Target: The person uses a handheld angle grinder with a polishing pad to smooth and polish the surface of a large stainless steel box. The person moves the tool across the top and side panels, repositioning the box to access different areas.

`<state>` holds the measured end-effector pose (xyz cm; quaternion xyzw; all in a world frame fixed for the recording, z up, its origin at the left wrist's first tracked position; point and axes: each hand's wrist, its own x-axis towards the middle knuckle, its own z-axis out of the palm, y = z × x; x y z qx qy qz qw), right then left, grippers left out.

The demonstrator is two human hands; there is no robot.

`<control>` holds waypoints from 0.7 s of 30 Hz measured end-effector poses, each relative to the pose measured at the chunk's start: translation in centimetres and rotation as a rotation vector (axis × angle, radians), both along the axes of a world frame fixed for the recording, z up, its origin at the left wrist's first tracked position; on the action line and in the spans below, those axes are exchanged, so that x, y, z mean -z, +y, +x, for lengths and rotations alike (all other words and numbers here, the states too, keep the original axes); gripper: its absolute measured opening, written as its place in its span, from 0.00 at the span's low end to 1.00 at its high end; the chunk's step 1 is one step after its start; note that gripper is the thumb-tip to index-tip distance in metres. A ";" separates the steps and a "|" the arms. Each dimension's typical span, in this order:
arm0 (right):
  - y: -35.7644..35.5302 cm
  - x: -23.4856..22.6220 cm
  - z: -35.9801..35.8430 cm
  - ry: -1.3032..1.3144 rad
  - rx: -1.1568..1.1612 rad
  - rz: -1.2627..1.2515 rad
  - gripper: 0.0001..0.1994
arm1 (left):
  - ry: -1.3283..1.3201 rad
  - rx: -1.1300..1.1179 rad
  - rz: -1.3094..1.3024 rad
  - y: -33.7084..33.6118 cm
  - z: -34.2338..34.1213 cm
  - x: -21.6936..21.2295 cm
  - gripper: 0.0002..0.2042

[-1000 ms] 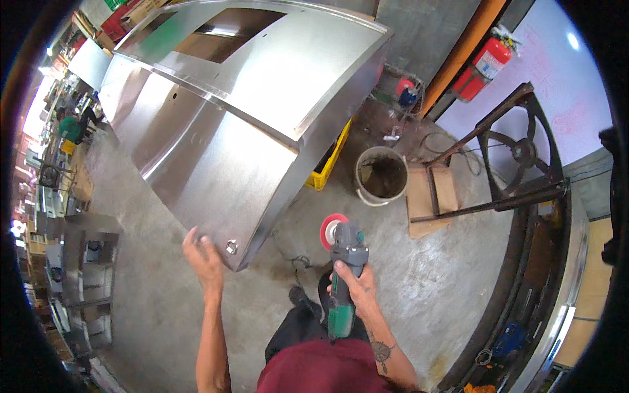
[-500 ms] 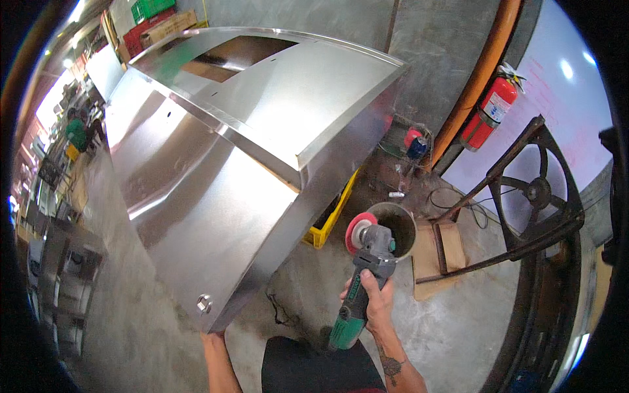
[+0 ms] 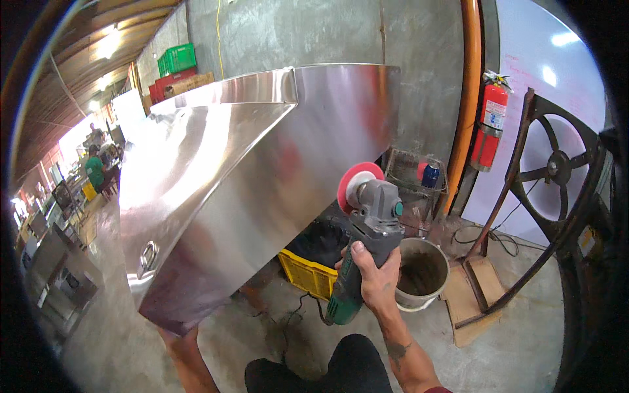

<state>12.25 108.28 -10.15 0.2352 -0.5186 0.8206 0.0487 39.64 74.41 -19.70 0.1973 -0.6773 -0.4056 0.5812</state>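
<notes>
A big, shiny stainless-steel housing (image 3: 223, 209) with slanted panels fills the left and middle, tilted so its brushed side faces me. A small metal loop (image 3: 149, 257) sits near its lower corner. My left hand (image 3: 180, 337) holds that corner from below; the steel hides most of its fingers. In my right hand (image 3: 380, 278) is a green and grey angle grinder (image 3: 373, 226), gripped around its body with the thumb on top. Its pink-red disc (image 3: 359, 187) points up, close to the steel side panel. Whether disc and steel touch, I cannot tell.
Below the housing stands a yellow crate (image 3: 304, 274), with a bucket (image 3: 420, 300) right of it. A fan-shaped metal frame (image 3: 557, 167), cardboard (image 3: 475, 327) and a fire extinguisher (image 3: 490, 124) are at the right. A wire basket (image 3: 409, 170) holds a blue can. People sit far left.
The housing has turned and tilted, so its side panel now faces me and its top opening is out of sight. The grinder has risen towards that panel. My left hand moved left.
</notes>
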 end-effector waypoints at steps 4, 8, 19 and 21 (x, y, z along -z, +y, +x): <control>-0.4 -1.0 1.7 0.095 -0.014 -0.033 0.24 | 0.010 -0.018 -0.037 4.7 -1.3 -5.3 0.34; -1.6 -3.5 0.9 0.251 0.043 -0.067 0.26 | 0.416 0.373 0.233 3.8 -1.6 -5.1 0.34; -3.3 -12.4 0.9 0.484 0.307 0.197 0.29 | 0.700 0.746 0.612 3.0 -2.6 -7.1 0.25; -3.6 -12.3 0.7 0.509 0.322 0.193 0.30 | 0.714 0.721 0.632 3.3 -2.7 -7.3 0.25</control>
